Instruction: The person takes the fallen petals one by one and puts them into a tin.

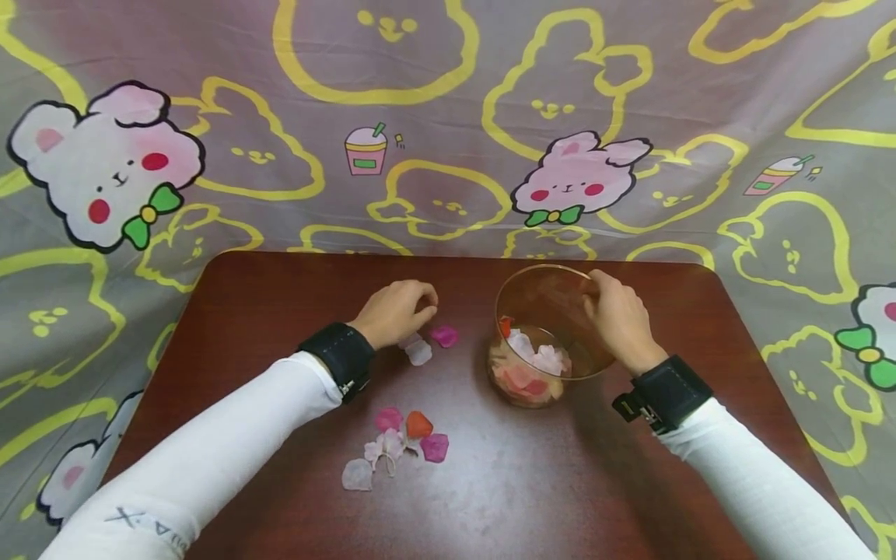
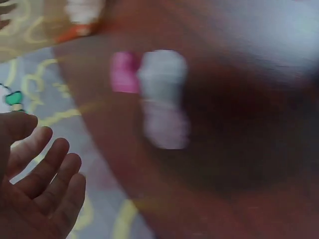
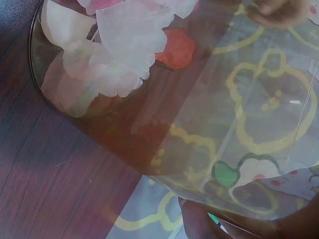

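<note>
Cartoon-rabbit cloth backs the brown table point(image 1: 294, 288). Right hand point(image 1: 619, 319) grips the tilted glass bowl point(image 1: 553, 330) by its rim; it could tip, spilling petals. Left hand point(image 1: 395, 311), fingers loosely curled and holding nothing, hovers beside the pink petal point(image 1: 444, 336).

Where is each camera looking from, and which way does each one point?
Head: worn on the head, looking forward and down at the table; both hands, white sleeves and black wrist straps show.
Left wrist: on the left wrist, looking past the left hand at blurred petals; only fingers show.
Right wrist: on the right wrist, close against the tilted glass bowl; only fingertips on the rim show.
Shared: the head and right wrist views both show the bowl with petals inside; the head and left wrist views share the loose petals.
</note>
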The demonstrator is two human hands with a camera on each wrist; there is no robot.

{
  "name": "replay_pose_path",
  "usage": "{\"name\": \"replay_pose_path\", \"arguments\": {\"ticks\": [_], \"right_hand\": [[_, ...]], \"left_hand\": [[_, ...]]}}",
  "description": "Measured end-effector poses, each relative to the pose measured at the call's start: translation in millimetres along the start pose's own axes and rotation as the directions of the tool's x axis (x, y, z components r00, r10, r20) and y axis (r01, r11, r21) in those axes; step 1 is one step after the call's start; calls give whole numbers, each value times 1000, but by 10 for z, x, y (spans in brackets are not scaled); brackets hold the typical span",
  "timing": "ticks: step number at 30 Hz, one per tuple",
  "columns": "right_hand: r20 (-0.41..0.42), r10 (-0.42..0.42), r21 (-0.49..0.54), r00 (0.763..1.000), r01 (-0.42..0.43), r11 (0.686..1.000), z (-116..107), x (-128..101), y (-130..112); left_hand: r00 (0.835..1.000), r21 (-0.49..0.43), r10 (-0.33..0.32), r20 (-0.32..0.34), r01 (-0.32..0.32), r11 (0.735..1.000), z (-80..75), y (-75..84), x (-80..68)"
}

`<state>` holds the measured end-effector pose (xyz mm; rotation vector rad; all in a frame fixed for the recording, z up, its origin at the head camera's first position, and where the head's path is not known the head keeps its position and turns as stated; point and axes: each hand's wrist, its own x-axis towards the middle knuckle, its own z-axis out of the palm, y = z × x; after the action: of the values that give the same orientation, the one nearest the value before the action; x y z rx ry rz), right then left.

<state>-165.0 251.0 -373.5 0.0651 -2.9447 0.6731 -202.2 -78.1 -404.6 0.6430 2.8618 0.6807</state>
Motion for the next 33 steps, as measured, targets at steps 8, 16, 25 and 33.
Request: {"name": "replay_pose_path", "arguments": {"ticks": [8, 16, 25, 33], "right_hand": [[-5, 12, 3, 1000, -12, 1000, -14, 13, 0], [4, 14, 4, 1000, -14, 1000, -8, 5, -5], [1, 7, -1, 1000, -7, 1000, -11, 6, -1], [-5, 0, 3, 1000, 0, 1000, -7, -1, -4]], "left_hand": [[999, 58, 24, 29, -25, 998, 245, -319, -159], [998, 158, 54, 17, -56, 986, 382, -486, -242], [999, 167, 41, -12, -38, 985, 382, -543, -287], [999, 148, 41, -30, -36, 988, 378, -592, -308]]}}
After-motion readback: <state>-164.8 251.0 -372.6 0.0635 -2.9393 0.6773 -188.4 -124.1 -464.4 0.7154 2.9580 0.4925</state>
